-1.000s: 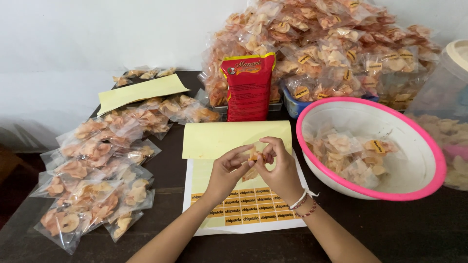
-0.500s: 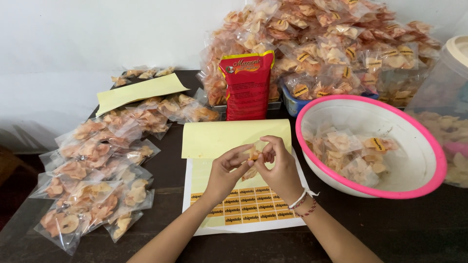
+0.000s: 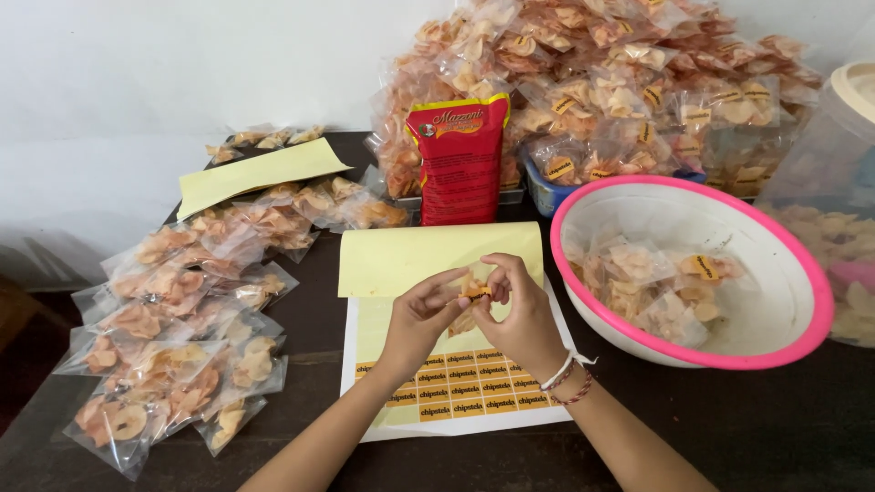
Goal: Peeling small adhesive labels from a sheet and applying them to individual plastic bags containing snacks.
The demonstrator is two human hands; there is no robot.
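Both hands meet above the sticker sheet [image 3: 460,392], a white sheet with rows of small orange labels along its near half. My left hand [image 3: 421,317] and my right hand [image 3: 518,314] together hold a small clear packet of orange chips [image 3: 471,293]. The fingertips pinch it from both sides, with an orange label at the thumbs. My right wrist wears a white and a beaded bracelet. The packet's lower part is hidden behind my fingers.
A pink-rimmed white bowl [image 3: 802,273] with labelled chip packets sits to the right. Unlabelled packets [image 3: 182,328] lie spread on the left. A big heap of packets [image 3: 620,82], a red pouch [image 3: 458,159], yellow backing sheets [image 3: 260,173] and a clear jar [image 3: 834,182] stand behind.
The hands stay in place over the sheet; the fingers have shifted slightly on the packet.
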